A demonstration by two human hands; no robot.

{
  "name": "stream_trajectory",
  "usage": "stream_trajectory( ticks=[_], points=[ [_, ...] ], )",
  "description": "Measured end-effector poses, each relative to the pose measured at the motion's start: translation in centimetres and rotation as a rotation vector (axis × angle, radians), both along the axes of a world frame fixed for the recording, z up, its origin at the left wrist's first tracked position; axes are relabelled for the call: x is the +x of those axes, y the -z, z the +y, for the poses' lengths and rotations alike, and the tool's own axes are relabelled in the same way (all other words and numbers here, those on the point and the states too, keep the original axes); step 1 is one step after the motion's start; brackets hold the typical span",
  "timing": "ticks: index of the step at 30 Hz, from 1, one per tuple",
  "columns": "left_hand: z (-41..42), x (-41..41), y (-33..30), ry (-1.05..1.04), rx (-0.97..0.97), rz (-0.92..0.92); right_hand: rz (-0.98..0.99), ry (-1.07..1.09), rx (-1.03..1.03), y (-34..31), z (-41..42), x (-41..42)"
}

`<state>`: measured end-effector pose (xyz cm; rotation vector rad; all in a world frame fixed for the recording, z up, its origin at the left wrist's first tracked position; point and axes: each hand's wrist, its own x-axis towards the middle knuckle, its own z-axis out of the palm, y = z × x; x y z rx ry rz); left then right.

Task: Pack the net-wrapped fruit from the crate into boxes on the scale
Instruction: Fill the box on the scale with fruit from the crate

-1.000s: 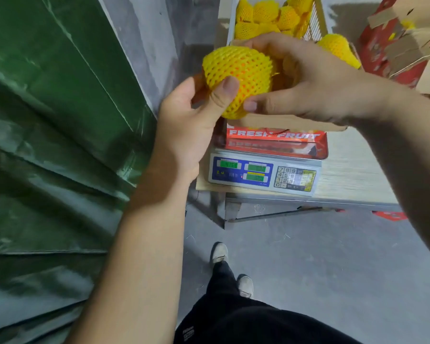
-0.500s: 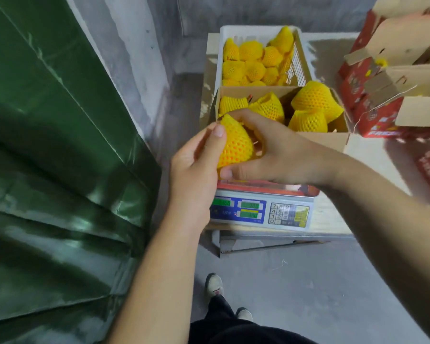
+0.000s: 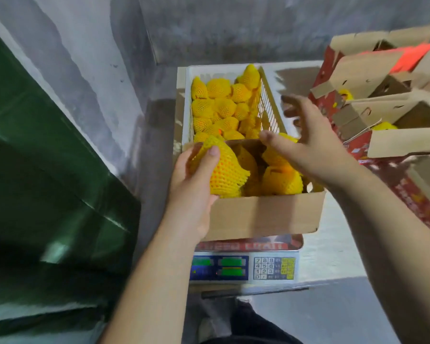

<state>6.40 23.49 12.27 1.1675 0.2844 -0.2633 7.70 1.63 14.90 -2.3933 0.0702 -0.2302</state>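
My left hand [image 3: 191, 184] grips a fruit in yellow foam net [image 3: 224, 170] at the left end of the open cardboard box [image 3: 263, 217], just above its rim. The box stands on the digital scale [image 3: 243, 268] and holds several other net-wrapped fruits [image 3: 281, 180]. My right hand [image 3: 308, 142] hovers over the box's far right side with fingers spread, holding nothing. Behind the box, the white plastic crate [image 3: 186, 115] is filled with several more yellow-netted fruits [image 3: 221, 105].
Red and brown cardboard boxes [image 3: 382, 95] with raised flaps are stacked at the right on the white table [image 3: 333, 256]. A green tarpaulin [image 3: 47, 182] hangs at the left, a grey wall behind. My feet stand below the scale.
Both hands brought the netted fruit down from in front of my face into the box's left end. My right hand has let go of it and lifted away to the right.
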Motion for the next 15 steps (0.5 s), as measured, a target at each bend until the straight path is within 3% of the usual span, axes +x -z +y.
stream_trajectory(
  ticks=[2, 4, 10, 12, 15],
  points=[
    [-1.2, 1.6, 0.0, -0.030, 0.053, -0.009, 0.277, 0.138, -0.336, 1.2, -2.2, 2.1],
    [-2.5, 3.1, -0.1, -0.068, 0.082, -0.033, 0.413, 0.144, -0.394, 2.9, -2.5, 3.2],
    [-6.7, 5.5, 0.0, -0.075, 0.185, -0.114, 0.186, 0.119, -0.754, 5.4, -1.9, 2.6],
    [-7.3, 5.8, -0.1, -0.001, 0.220, -0.168, 0.138, 0.116, -0.585, 5.2, -2.9, 2.7],
    [-7.5, 5.9, 0.1, 0.017, 0.298, -0.293, -0.040, 0.111, 0.022, 4.8, -5.3, 2.0]
  ],
)
